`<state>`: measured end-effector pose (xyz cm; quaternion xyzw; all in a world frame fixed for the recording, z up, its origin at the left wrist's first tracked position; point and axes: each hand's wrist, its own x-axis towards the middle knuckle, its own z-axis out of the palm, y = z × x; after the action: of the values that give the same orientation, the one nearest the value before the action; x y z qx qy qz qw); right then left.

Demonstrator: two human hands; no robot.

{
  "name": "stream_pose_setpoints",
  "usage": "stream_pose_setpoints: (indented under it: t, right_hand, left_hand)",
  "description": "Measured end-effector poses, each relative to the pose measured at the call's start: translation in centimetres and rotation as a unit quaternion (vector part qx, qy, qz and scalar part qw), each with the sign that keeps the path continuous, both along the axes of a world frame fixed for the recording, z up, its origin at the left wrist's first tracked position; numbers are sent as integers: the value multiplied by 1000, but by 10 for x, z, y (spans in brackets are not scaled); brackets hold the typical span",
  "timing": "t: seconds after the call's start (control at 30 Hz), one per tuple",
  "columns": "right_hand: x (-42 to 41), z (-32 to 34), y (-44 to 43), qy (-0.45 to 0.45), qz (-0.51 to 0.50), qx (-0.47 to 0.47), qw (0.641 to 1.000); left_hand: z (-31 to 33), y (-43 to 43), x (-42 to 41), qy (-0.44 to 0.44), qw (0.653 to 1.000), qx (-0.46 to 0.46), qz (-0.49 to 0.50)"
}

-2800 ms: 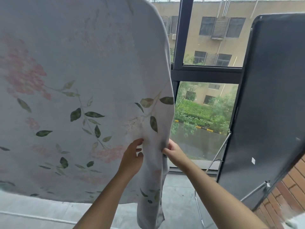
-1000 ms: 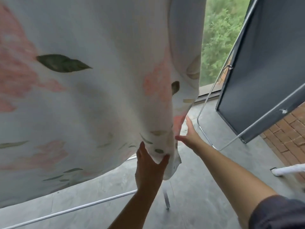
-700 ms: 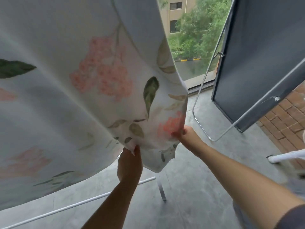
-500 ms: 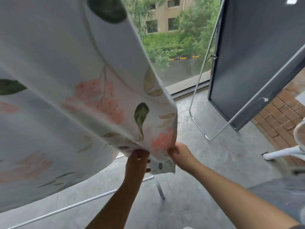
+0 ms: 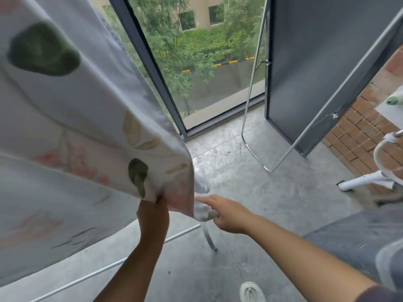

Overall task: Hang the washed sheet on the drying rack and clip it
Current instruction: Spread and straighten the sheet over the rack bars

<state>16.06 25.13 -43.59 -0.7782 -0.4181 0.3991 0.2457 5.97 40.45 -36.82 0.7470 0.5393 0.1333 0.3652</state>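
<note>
The washed sheet (image 5: 72, 118), white with pink flowers and green leaves, hangs from above and fills the left half of the head view. My left hand (image 5: 153, 216) grips its lower hem from underneath, pulled towards me. My right hand (image 5: 224, 214) pinches the bottom corner of the sheet just to the right. The drying rack's white lower bar (image 5: 109, 264) and bent foot (image 5: 208, 236) show on the floor below the sheet. The rack's top rail is hidden. No clip is in view.
A tall window with a dark frame (image 5: 150, 68) stands ahead. A dark grey panel on a metal tube stand (image 5: 316, 62) leans at right, before a brick wall (image 5: 357, 138). A white frame (image 5: 370, 177) stands at far right. My shoe (image 5: 251, 292) rests on the concrete floor.
Both hands slid down the sheet's right edge to its bottom corner and lifted it towards me. My view tilted down, then rose. The right hand now pinches the very corner.
</note>
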Motion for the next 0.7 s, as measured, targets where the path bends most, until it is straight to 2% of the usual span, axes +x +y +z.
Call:
stream_pose_setpoints:
  t: [0.13, 0.3, 0.43, 0.53, 0.57, 0.63, 0.7]
  right_hand:
    - [9, -17, 18, 51, -111, 5, 992]
    - [24, -21, 51, 93, -184, 31, 978]
    - [33, -2, 92, 142, -143, 110, 973]
    - [38, 13, 118, 196, -104, 109, 969]
    - [40, 16, 122, 175, -81, 99, 976]
    - [48, 22, 123, 63, -49, 67, 994]
    - [63, 32, 112, 0, -118, 61, 991]
  left_hand:
    - [-3, 32, -14, -18, 996, -55, 65]
    - [-6, 70, -21, 47, 996, -23, 68]
    - [-10, 87, -24, 62, 998, -8, 31]
    - [-15, 89, -29, 70, 997, -4, 30]
    - [-16, 89, -30, 76, 997, 0, 24]
    - [-15, 84, -32, 92, 996, 12, -9]
    - [-11, 75, -31, 119, 992, 21, -47]
